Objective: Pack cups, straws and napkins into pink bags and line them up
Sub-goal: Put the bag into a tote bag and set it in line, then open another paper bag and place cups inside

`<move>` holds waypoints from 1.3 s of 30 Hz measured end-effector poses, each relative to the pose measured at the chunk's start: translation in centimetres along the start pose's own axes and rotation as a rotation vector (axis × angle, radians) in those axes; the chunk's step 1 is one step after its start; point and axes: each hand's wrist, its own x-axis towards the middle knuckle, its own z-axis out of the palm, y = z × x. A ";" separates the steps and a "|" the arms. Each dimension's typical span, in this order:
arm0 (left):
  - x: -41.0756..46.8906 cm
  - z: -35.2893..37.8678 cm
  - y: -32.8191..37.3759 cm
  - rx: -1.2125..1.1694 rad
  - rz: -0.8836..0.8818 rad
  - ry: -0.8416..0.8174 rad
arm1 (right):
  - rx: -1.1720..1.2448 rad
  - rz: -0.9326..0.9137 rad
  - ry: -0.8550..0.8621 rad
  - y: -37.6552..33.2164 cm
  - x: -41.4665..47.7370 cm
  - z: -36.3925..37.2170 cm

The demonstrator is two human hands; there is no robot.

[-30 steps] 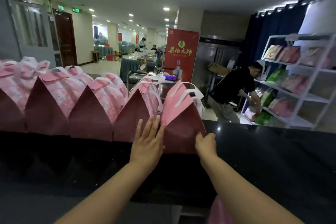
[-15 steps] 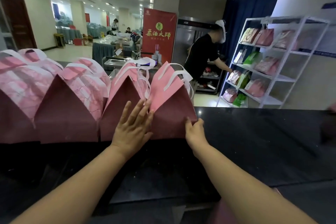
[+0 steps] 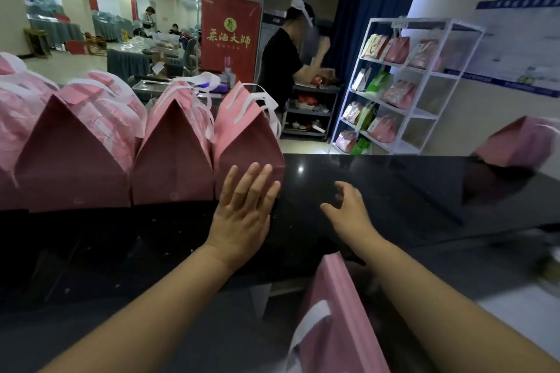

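**End bag steadied at the head of the row**

The rightmost pink paper bag with white ribbon handles stands on the glossy black stone surface, touching the row of matching bags to its left. The left hand lies flat, fingers straight, against its lower front face. The right hand hovers open with spread fingers just right of the bag, apart from it. The bag looks light and stiffly creased. It would likely slide on the polish and dent if squeezed, so flat palms at the base or the handles suit it best. Its contents are hidden. Another pink bag, possibly empty, sits beneath the right forearm.
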 end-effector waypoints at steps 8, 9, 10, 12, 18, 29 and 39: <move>0.5 -5.5 13.8 -0.386 -0.090 -0.435 | -0.295 0.117 0.047 7.3 -10.5 -9.7; 0.8 -6.0 14.8 -0.384 -0.131 -0.539 | -0.354 0.145 0.036 7.8 -11.8 -10.4; 1.0 -6.3 15.4 -0.373 -0.157 -0.614 | -0.398 0.171 0.025 8.1 -13.1 -11.0; 1.4 -6.7 16.1 -0.319 -0.151 -0.710 | -0.453 0.199 0.023 8.5 -15.0 -11.8; 1.5 -8.0 16.7 -0.213 -0.200 -0.890 | -0.598 0.152 0.015 9.4 -16.8 -12.7; 3.4 -8.9 26.1 -0.433 -0.365 -0.815 | -0.470 0.190 0.071 15.8 -18.4 -20.2; 8.1 -6.9 45.9 -0.696 -0.463 -0.649 | -0.481 0.186 0.157 27.4 -21.4 -35.7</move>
